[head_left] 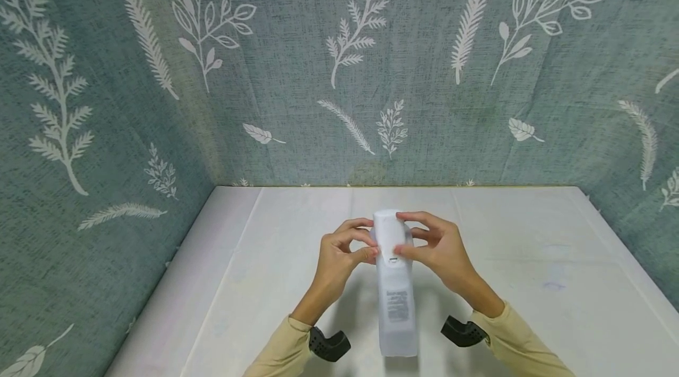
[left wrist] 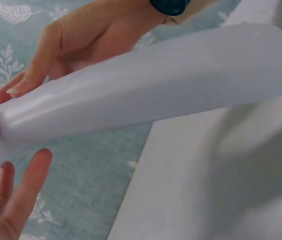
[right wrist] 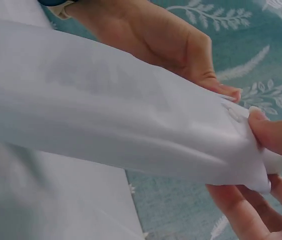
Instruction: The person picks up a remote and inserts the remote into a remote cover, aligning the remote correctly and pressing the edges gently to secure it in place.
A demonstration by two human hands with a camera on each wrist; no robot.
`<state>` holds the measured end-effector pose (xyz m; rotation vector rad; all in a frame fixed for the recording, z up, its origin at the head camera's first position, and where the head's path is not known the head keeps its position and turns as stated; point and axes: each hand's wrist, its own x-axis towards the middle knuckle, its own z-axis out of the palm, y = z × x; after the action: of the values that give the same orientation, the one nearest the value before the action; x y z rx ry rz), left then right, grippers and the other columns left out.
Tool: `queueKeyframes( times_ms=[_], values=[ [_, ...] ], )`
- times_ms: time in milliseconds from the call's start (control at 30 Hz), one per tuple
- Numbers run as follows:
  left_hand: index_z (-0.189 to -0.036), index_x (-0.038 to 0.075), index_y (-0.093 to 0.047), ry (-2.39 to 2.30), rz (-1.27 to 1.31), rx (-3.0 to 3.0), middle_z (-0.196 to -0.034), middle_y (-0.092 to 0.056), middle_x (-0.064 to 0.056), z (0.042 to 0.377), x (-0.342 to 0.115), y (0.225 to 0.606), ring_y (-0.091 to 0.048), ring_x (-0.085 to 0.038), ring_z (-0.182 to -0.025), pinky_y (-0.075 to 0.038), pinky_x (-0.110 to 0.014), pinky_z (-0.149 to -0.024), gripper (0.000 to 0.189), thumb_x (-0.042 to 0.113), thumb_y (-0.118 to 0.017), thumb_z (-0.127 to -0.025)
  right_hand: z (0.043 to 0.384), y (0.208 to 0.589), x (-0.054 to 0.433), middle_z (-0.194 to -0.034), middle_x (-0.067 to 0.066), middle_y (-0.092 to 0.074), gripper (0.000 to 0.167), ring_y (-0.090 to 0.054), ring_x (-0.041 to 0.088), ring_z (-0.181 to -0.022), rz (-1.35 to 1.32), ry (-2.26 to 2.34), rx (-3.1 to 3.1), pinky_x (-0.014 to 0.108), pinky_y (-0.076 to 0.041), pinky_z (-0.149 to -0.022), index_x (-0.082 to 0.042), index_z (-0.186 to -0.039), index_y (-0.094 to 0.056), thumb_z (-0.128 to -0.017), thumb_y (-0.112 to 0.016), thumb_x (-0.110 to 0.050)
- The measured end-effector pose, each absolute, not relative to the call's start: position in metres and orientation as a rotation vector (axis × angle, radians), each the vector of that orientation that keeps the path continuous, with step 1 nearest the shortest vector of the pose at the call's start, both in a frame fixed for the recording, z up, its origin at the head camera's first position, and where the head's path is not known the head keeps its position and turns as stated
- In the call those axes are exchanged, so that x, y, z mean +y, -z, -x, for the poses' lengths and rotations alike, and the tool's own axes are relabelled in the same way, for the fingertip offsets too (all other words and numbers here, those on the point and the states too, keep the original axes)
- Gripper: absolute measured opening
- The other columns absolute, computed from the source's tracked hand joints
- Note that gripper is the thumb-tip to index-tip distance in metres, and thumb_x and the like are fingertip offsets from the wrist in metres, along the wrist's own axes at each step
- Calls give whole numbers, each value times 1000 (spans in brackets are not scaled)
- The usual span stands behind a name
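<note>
A long white device (head_left: 389, 232) with rounded ends and a small dark slot stands out of the upper end of a frosted plastic sleeve (head_left: 398, 336), which has grey printing on it. My left hand (head_left: 339, 256) pinches the sleeve's left edge near its mouth with thumb and fingertips. On the other side my right hand (head_left: 442, 247) grips the device's upper part, thumb on its face and index finger by its top. Both wrist views show the sleeve (left wrist: 130, 90) stretched between the hands, its mouth end (right wrist: 246, 155) creased. The device's lower part is hidden.
A white table (head_left: 265, 283) lies under the hands, with the sleeve's lower end above it. Green leaf-patterned cloth (head_left: 297, 70) walls the back and both sides. Dark wrist cameras (head_left: 329, 344) are strapped at the sleeve cuffs.
</note>
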<state>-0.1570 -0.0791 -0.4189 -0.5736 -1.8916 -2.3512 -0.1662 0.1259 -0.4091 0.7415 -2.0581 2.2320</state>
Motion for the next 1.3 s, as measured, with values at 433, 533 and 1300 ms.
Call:
queueKeyframes(
  times_ms=[433, 533, 1300],
  values=[
    [-92, -4, -69, 2295, 396, -2084, -123, -54, -10, 154, -70, 418, -60, -26, -104, -58, -37, -69, 18, 1, -76, -77, 161, 414, 125, -129, 13, -52, 49, -64, 30, -99, -703, -2110, -2172, 40, -59, -67, -6, -126, -58, -79, -73, 2],
    [-94, -1, -69, 2239, 370, -2128, -124, -54, -7, 153, -68, 418, -59, -23, -104, -57, -32, -72, 23, 3, -79, -74, 162, 416, 127, -131, 13, -51, 49, -64, 29, -99, -756, -2093, -2171, 41, -59, -67, -6, -129, -57, -82, -71, 0],
    [-134, 20, -54, 2429, 384, -2003, -123, -53, -11, 147, -70, 400, -54, -27, -101, -54, -33, -76, 67, -4, -74, -76, 156, 426, 147, -137, 14, -48, 12, -57, 26, -113, -935, -2180, -2018, 41, -57, -76, 0, -91, -68, -83, -65, 9]
  ],
)
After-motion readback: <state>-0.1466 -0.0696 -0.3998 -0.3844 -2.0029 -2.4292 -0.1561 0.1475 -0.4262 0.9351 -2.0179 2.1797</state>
